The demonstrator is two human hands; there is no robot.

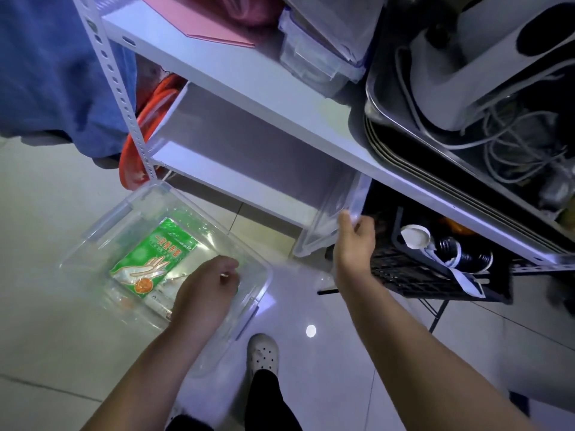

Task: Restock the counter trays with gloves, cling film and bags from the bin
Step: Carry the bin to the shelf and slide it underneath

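A clear plastic bin sits on the tiled floor at lower left. Inside it lies a green pack of disposable gloves, on top of other clear packets. My left hand is over the bin's near right part, fingers curled; whether it holds anything is unclear. My right hand grips the edge of the clear bin lid, which stands tilted against the white shelf.
A white metal shelf rack fills the upper frame, with clear boxes, stacked steel trays and a white appliance with cables. A black crate of bottles stands below right. A blue cloth hangs at upper left. My white shoe is beside the bin.
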